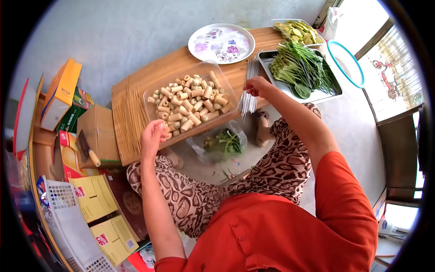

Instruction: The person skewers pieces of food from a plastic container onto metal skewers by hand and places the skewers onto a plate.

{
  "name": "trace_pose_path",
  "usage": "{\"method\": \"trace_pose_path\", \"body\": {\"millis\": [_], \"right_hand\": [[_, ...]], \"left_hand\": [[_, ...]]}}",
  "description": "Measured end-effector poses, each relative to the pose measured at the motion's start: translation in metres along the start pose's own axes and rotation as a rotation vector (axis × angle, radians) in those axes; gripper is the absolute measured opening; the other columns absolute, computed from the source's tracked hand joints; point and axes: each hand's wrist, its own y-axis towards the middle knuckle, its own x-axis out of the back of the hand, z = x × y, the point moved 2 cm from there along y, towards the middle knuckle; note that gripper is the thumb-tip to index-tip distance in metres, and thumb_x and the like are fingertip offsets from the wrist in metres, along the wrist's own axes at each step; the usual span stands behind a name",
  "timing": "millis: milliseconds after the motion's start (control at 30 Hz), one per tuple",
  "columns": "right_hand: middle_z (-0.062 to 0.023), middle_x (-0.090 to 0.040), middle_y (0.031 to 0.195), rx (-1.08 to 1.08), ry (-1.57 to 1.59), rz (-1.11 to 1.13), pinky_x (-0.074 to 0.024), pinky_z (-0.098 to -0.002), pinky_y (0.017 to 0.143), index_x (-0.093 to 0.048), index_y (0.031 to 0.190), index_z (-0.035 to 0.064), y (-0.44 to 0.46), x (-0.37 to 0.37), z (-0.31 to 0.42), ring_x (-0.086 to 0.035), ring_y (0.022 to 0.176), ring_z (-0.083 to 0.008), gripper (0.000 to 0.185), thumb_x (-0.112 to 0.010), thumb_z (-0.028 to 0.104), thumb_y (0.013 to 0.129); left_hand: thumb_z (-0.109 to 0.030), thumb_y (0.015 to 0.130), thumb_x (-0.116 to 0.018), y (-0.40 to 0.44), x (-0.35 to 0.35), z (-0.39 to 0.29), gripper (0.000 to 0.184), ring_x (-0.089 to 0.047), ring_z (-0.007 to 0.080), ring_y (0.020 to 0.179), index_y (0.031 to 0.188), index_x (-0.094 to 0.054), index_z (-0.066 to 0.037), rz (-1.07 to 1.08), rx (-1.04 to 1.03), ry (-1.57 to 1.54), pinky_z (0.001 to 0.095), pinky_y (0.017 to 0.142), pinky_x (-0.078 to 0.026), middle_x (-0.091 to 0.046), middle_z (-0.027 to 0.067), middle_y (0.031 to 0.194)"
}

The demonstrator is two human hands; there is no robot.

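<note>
My left hand [153,137] is at the lower left corner of a clear plastic bin [231,97], its fingers curled together; whether they hold a piece is too small to tell. Short tan tube-shaped pieces [186,103] fill the bin. My right hand [257,87] has its fingers closed at a bundle of thin metal skewers [248,103], right of the bin. Thin wooden sticks [129,120] lie in a spread bundle on the wooden table [174,68], left of the bin.
A flowered round tray [221,43] stands behind the bin. At the right are a metal tray of greens [301,70] and a container of green slices [299,32]. A plastic bag with leaves [219,144] sits below the table edge. Boxes [97,131] and a knife [88,149] are left.
</note>
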Motion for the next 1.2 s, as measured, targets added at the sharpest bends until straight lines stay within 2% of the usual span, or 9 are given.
{"method": "trace_pose_path", "body": {"millis": [67,267,500,600,700,967,1033,1133,1200], "right_hand": [[-0.0114,-0.061,0.078,-0.023,0.239,0.176,-0.0404,-0.0242,0.044,-0.059,0.091,0.0022,-0.010,-0.003,0.004,-0.055,0.055,-0.0148,0.009,-0.056,0.008,0.084],[-0.0074,-0.061,0.078,0.350,0.278,0.221,-0.0399,-0.0217,0.046,-0.051,0.093,0.0068,-0.126,-0.019,0.021,-0.051,0.052,-0.0117,0.009,-0.055,0.015,0.091],[-0.0044,-0.061,0.069,0.542,0.181,0.329,-0.0370,-0.0202,0.045,-0.053,0.091,0.0064,-0.152,-0.051,0.049,-0.048,0.048,-0.0080,0.013,-0.053,0.019,0.093],[-0.0039,-0.061,0.065,0.578,0.171,0.366,-0.0353,-0.0199,0.042,-0.053,0.091,0.0068,-0.138,-0.071,0.049,-0.046,0.045,-0.0075,0.012,-0.053,0.018,0.093],[-0.0048,-0.061,0.065,0.475,0.105,0.417,-0.0342,-0.0209,0.039,-0.055,0.088,0.0070,-0.122,-0.086,0.026,-0.045,0.043,-0.0079,0.011,-0.053,0.016,0.092],[-0.0025,-0.058,0.067,0.398,0.010,0.494,-0.0331,-0.0200,0.044,-0.055,0.090,0.0075,-0.133,-0.095,0.020,-0.042,0.047,-0.0071,0.011,-0.052,0.018,0.093],[-0.0018,-0.056,0.064,0.387,0.020,0.474,-0.0316,-0.0194,0.043,-0.055,0.091,0.0069,-0.139,-0.093,0.021,-0.041,0.045,-0.0070,0.012,-0.051,0.018,0.094],[-0.0015,-0.055,0.061,0.393,0.026,0.519,-0.0295,-0.0188,0.041,-0.055,0.091,0.0069,-0.149,-0.090,0.024,-0.040,0.043,-0.0063,0.012,-0.050,0.017,0.094],[-0.0006,-0.054,0.059,0.343,0.031,0.554,-0.0279,-0.0184,0.040,-0.056,0.093,0.0068,-0.156,-0.091,0.023,-0.038,0.042,-0.0051,0.014,-0.047,0.017,0.096]], "left_hand": [[-0.022,0.093,-0.052,-0.001,-0.005,-0.003,0.028,-0.058,0.0084,0.070,0.112,-0.057,-0.002,0.001,-0.028,-0.042,0.0194,0.059,-0.046,-0.060,0.0038,0.089],[-0.020,0.092,-0.053,-0.012,-0.025,0.014,0.026,-0.058,0.0080,0.068,0.111,-0.058,-0.002,-0.005,-0.024,-0.109,0.0190,0.058,-0.045,-0.061,0.0027,0.087],[-0.016,0.087,-0.058,-0.003,-0.041,0.028,0.021,-0.062,0.0122,0.072,0.100,-0.062,0.000,-0.033,-0.094,0.140,0.0238,0.063,-0.049,-0.064,0.0056,0.081],[-0.015,0.082,-0.061,0.001,-0.057,0.032,0.021,-0.063,0.0213,0.076,0.096,-0.063,0.001,0.007,-0.223,0.375,0.0315,0.069,-0.050,-0.065,0.0125,0.085],[-0.019,0.082,-0.063,0.002,-0.070,0.028,0.022,-0.064,0.0226,0.078,0.095,-0.063,-0.001,0.009,-0.334,0.515,0.0321,0.070,-0.050,-0.065,0.0128,0.086],[-0.021,0.073,-0.069,0.026,-0.094,0.026,0.024,-0.062,0.0265,0.079,0.089,-0.062,-0.005,0.084,-0.168,0.781,0.0369,0.070,-0.048,-0.065,0.0103,0.083],[-0.022,0.075,-0.069,0.037,-0.093,0.026,0.023,-0.064,0.0215,0.075,0.090,-0.062,-0.005,0.043,-0.199,0.798,0.0356,0.067,-0.048,-0.066,0.0091,0.081],[-0.020,0.083,-0.064,0.046,-0.077,0.002,0.023,-0.062,0.0103,0.067,0.096,-0.061,-0.001,0.111,0.083,0.198,0.0256,0.060,-0.051,-0.065,0.0064,0.086],[-0.015,0.087,-0.062,0.050,-0.053,-0.009,0.022,-0.063,0.0140,0.076,0.103,-0.059,0.000,0.095,0.082,-0.159,0.0254,0.067,-0.053,-0.064,0.0080,0.090]]}}
